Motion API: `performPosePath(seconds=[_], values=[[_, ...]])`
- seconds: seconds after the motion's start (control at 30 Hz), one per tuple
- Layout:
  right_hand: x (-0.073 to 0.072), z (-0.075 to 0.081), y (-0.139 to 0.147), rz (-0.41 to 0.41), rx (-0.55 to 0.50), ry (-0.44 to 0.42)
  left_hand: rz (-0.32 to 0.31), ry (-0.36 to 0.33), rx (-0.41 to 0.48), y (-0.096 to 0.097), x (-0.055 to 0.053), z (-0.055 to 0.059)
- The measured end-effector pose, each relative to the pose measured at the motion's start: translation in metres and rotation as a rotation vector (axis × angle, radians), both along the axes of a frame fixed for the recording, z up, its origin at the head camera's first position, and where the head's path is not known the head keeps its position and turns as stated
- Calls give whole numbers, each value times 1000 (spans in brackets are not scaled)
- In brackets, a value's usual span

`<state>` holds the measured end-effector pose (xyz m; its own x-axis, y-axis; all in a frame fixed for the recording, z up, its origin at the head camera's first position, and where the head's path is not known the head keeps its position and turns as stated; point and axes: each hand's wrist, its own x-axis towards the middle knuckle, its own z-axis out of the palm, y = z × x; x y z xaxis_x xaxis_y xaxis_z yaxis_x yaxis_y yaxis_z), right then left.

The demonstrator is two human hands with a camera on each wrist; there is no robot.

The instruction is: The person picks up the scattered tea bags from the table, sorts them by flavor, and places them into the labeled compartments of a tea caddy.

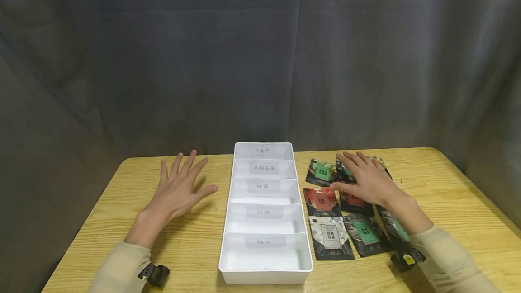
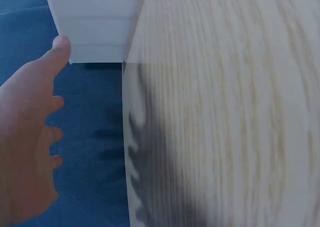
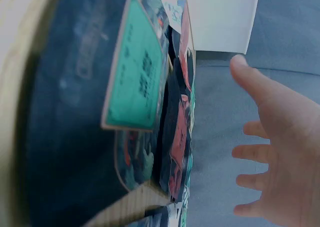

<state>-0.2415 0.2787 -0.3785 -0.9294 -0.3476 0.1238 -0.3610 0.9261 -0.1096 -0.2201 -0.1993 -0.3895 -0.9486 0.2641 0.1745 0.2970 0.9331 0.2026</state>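
Above the wood-grain table, left of the white divided box (image 1: 266,277), hovers my left hand (image 1: 179,191) with its fingers spread and nothing in them. My right hand (image 1: 372,180) hangs over several dark tea sachets, fingers extended, and holds nothing. Among these are a sachet with a green label (image 1: 322,172), one with a red label (image 1: 322,201), a pale-topped one (image 1: 331,238) and a lower green-labelled one (image 1: 367,234). The hand and forearm partly cover a second red-labelled sachet (image 1: 355,202) and a green-labelled one (image 1: 400,229). In the right wrist view, a green-labelled sachet (image 3: 75,132) looms close.
Inside the box, several compartments run front to back, each with a printed paper label such as the front one (image 1: 265,242). The table (image 1: 191,257) has rounded far corners. Behind it hangs a dark grey curtain (image 1: 260,58). A small black wrist camera (image 1: 156,276) sits on the left sleeve.
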Motion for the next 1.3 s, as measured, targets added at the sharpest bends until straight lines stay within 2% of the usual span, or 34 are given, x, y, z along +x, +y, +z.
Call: performPosePath(seconds=[0.23, 0.47, 0.67, 0.87, 1.07, 1.3], values=[[-4, 3, 3, 25, -17, 2, -19, -18, -2, -3, 4, 3], [-9, 0, 2, 58, -44, 6, -73, -27, 64, -6, 8, 3], [-15, -2, 2, 79, -68, 9, -113, -2, 98, -7, 9, 1], [-20, -1, 2, 128, -89, 8, -141, 14, 131, -7, 14, 1], [-26, 2, 5, 176, -133, -52, -177, -22, 263, 4, 20, 1], [-35, -1, 7, 173, -159, -64, -201, -93, 329, 19, 29, 9]])
